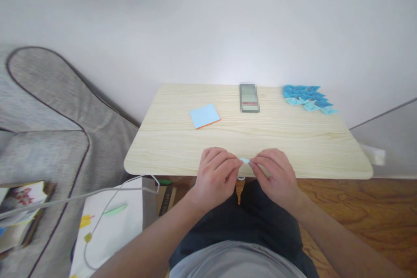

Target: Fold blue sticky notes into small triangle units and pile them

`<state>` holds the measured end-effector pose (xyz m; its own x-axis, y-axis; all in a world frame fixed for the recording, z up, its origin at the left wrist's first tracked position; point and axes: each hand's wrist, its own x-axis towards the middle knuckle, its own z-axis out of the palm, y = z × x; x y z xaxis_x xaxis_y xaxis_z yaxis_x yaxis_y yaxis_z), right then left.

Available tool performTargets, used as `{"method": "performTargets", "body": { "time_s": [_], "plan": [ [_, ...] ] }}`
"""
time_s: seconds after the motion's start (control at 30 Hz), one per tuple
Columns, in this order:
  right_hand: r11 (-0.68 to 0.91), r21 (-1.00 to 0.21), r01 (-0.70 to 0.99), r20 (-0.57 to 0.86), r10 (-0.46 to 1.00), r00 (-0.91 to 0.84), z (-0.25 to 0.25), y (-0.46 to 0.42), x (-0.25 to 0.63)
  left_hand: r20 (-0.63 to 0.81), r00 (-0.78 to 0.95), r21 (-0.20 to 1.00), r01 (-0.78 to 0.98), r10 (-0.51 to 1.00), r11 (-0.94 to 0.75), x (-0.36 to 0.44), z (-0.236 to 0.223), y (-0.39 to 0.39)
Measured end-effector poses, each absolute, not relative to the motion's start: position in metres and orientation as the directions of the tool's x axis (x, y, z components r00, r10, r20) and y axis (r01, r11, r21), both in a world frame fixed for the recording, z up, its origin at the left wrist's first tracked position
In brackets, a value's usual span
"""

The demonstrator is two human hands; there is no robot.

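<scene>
Over the bench [163,152], near side, left hand [215,174] and right hand [276,174] pinch a blue paper [245,160]. Folded blue pieces [304,94] lie far right

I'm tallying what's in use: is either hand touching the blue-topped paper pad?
No, the pad lies on the table beyond the left hand and right hand, apart from both.
</scene>
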<state>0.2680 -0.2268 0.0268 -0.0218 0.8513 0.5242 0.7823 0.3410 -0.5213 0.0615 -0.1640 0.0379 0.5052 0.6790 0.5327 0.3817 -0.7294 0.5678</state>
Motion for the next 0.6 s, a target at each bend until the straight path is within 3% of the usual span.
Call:
{"method": "performTargets", "body": {
  "time_s": [0.1,0.2,0.33,0.6],
  "plan": [
    [0.36,-0.57,0.739,0.559,0.829,0.027,0.067,-0.197,0.278,0.575,0.425,0.674,0.239,0.699,-0.699,0.079,0.073,-0.134],
    [0.343,-0.631,0.696,0.564,0.819,0.108,0.108,-0.164,0.288,0.524,0.354,0.783,0.158,0.775,-0.602,0.1,0.11,-0.098],
    [0.366,-0.656,0.66,0.59,0.795,0.145,0.147,-0.119,0.3,0.531,0.314,0.825,0.018,0.787,-0.565,0.125,0.147,-0.046],
    [0.291,-0.814,0.503,0.432,0.882,0.19,0.172,-0.043,0.311,0.411,0.442,0.911,-0.169,0.797,-0.376,0.152,0.162,0.04]
  ]
}}
